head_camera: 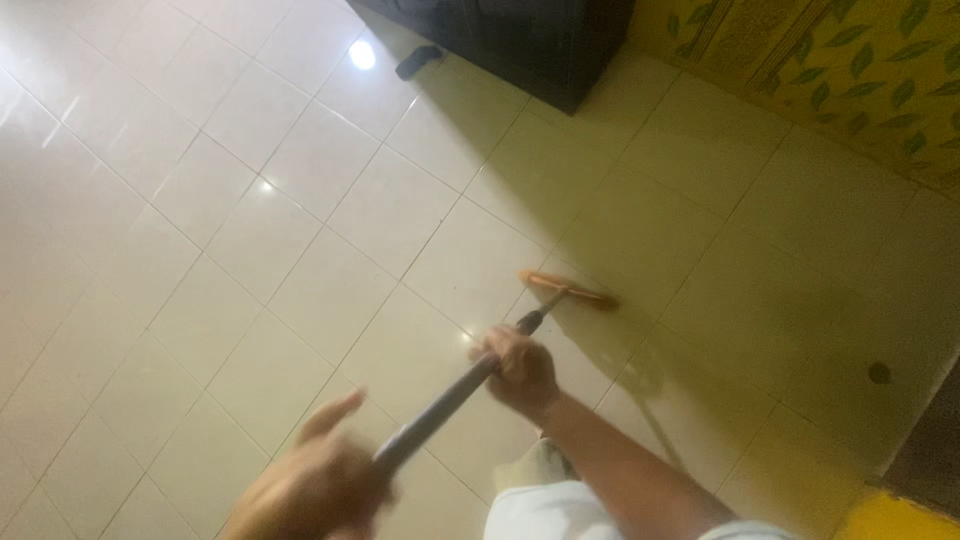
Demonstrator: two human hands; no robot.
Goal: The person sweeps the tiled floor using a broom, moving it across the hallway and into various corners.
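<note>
I hold a long grey-handled floor brush (450,395) with both hands. My right hand (518,370) grips the handle partway down. My left hand (315,480) is blurred and wraps the upper end of the handle, with the index finger sticking out. The orange brush head (568,290) rests on the pale tiled floor (300,230) ahead of me.
A dark cabinet (520,35) stands at the top, with a small dark object (418,60) on the floor by its corner. A yellow wall with a green leaf pattern (850,70) runs along the top right. A round floor drain (879,373) sits at the right.
</note>
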